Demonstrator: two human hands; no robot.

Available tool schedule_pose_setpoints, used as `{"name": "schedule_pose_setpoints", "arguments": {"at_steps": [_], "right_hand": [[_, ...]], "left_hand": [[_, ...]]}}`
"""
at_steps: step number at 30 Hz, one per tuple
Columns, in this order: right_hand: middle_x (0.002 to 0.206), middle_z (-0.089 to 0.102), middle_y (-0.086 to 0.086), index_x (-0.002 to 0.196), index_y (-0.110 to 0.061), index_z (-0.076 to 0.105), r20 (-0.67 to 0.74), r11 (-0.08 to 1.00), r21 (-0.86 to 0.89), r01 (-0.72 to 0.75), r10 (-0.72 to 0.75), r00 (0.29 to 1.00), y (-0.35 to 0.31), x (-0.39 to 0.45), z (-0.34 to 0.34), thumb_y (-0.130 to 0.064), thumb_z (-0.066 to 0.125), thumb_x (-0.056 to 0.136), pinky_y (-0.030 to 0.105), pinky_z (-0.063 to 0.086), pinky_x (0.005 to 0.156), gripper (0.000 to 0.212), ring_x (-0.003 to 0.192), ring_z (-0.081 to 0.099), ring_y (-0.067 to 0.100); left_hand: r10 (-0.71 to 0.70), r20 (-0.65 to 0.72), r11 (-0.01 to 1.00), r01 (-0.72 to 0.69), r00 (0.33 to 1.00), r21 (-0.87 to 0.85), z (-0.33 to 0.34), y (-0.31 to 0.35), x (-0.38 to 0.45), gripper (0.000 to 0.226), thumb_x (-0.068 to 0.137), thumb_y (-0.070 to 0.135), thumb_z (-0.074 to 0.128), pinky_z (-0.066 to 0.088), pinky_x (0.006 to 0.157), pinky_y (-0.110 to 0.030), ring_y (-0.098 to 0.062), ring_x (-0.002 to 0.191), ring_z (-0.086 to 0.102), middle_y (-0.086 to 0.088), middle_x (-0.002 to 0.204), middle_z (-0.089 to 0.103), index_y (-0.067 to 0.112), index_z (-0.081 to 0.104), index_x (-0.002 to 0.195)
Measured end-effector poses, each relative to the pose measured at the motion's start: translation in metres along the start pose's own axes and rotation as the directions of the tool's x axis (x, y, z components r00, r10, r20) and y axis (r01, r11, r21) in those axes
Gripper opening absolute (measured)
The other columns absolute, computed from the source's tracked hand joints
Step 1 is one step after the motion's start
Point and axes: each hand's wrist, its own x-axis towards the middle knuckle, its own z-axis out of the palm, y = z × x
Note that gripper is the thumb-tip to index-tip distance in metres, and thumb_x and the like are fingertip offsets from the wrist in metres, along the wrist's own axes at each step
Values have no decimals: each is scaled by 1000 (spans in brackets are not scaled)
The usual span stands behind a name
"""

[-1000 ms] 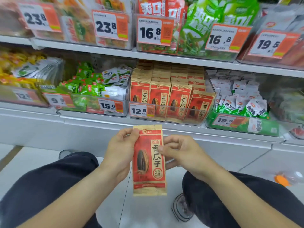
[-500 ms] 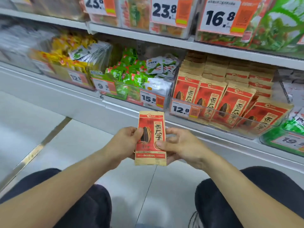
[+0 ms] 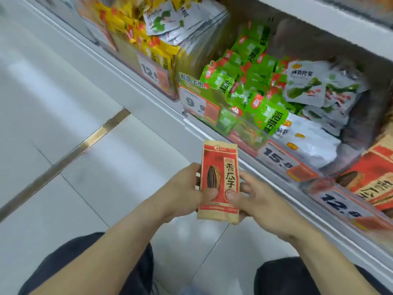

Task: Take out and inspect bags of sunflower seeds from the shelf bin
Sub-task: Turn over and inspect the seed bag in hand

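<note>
Item in hand: one bag of sunflower seeds [image 3: 219, 182], red and tan with a striped seed printed on the front, held upright and face-up out over the floor [image 3: 63, 124], in front of the shelf [image 3: 161, 107] and clear of it. Left hand [image 3: 182, 188] grips the bag's left edge, thumb pressed on the lower front; right hand [image 3: 257, 201] grips the right edge, thumb likewise on the front, the other fingers [image 3: 244, 185] curled behind. Step, as judged: inspection, the bag already out of its bin [image 3: 348, 201]. Next move, as judged: turn the bag over to check the back and seams, keeping a pinch on both edges so the slick packet does not slip, then reach right for another. Count: hands, two; bags in hand, one; like bags in the bin at far right, at least two showing, the rest cut off by the frame edge. Price tags [image 3: 276, 158] legible, four: 12.8 twice, 9.9, 15.8. Green packets [image 3: 251, 81], white packets [image 3: 308, 86] and yellow packets [image 3: 131, 24]: heaped, too many and too overlapped to count.
</note>
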Motion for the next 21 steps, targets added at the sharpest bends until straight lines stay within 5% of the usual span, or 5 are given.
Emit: {"name": "schedule_pose_setpoints", "arguments": {"at_steps": [5,11,15,21], "right_hand": [[103,71,4,133,-46,53,88,994,14,-106,104,991,-44,5,34,0,77,86,37,58,66,70,75,68,26],[104,68,5,110,-35,64,68,961,-178,-212,227,972,-169,-11,105,-3,73,91,33,57,60,38,70,61,22],[100,69,2,119,-20,68,35,926,-255,-279,297,954,-267,-21,153,-15,75,91,29,55,59,29,74,63,20],[106,72,12,106,-14,70,88,883,-306,-356,399,913,-383,-30,236,-12,72,93,36,57,73,14,84,75,25]], "left_hand": [[-2,82,980,18,997,-196,-60,-6,-39,37,98,21,65,62,85,-38,-24,99,74,-9,112,75,23,58,134],[-162,-82,853,98,983,-513,-115,17,-152,27,103,16,57,61,77,-36,-28,91,76,-9,101,78,13,58,130],[-229,-182,790,73,956,-609,-163,49,-231,19,102,13,58,60,66,-33,-26,80,76,-9,93,78,5,60,119],[-301,-213,720,75,930,-690,-253,79,-347,23,103,7,56,60,63,-31,-23,76,75,-16,98,75,4,58,126]]}}
